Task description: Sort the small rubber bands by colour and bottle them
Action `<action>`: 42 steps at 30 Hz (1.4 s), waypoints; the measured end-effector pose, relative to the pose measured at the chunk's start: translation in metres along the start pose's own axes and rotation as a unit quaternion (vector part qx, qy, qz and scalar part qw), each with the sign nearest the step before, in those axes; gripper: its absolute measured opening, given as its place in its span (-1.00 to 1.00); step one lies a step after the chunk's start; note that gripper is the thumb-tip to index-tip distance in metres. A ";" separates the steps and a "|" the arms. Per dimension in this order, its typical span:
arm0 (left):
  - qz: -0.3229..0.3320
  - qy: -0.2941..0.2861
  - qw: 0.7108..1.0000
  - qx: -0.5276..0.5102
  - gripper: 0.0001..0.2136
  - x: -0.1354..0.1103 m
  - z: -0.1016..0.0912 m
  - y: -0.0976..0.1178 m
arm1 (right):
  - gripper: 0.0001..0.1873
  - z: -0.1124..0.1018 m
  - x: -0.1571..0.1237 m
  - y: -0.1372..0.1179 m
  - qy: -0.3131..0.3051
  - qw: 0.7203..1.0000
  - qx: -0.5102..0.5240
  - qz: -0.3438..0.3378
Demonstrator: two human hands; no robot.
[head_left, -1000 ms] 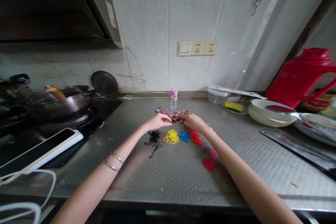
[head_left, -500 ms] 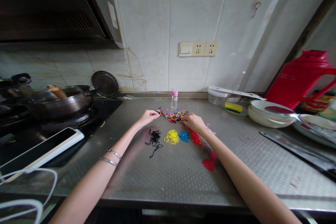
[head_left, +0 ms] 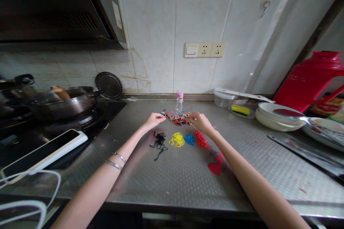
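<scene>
A mixed heap of small coloured rubber bands (head_left: 177,118) lies on the steel counter, just in front of a clear bottle (head_left: 179,104) with a pink cap. My left hand (head_left: 155,120) is at the heap's left edge, fingers pinched together; what sits between the tips is too small to see. At the right edge my right hand (head_left: 201,122) also has its fingers closed, their contents hidden. Nearer to me are separate piles of black bands (head_left: 159,141), yellow bands (head_left: 176,139), blue bands (head_left: 189,139) and red bands (head_left: 201,139).
A red heart-shaped piece (head_left: 215,166) lies by my right forearm. Left are a pan (head_left: 61,105) on the stove and a white-edged device (head_left: 43,154) with cables. Right stand bowls (head_left: 278,120), a yellow sponge (head_left: 240,110), a cleaver (head_left: 303,152) and a red thermos (head_left: 309,78).
My right hand has lifted and drawn slightly back from the heap, uncovering more of the red pile. My left hand stays pinched at the left edge. The whole view has shifted slightly.
</scene>
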State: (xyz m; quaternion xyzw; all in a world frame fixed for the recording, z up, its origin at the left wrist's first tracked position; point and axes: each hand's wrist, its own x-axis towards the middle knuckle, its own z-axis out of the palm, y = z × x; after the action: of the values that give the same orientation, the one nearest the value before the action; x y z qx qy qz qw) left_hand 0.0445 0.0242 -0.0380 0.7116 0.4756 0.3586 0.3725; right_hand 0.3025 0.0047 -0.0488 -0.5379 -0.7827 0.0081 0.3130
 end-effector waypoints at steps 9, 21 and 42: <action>0.046 -0.083 0.995 0.009 -0.65 -0.007 0.023 0.018 | -0.80 0.003 -0.001 -0.042 -0.001 0.984 0.103 -0.144; 0.024 -0.066 0.998 0.003 -0.72 -0.011 0.021 0.023 | -0.75 0.004 -0.003 -0.045 -0.019 0.984 0.073 -0.161; 0.076 -0.198 0.976 0.041 -0.78 -0.013 0.035 0.014 | -0.75 -0.005 0.001 -0.026 -0.013 0.994 0.049 -0.100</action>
State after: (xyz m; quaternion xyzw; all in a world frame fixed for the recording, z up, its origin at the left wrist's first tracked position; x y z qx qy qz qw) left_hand 0.0766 0.0015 -0.0437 0.8173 0.3515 0.2181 0.4012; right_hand 0.2834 -0.0065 -0.0350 -0.4410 -0.8352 0.0225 0.3278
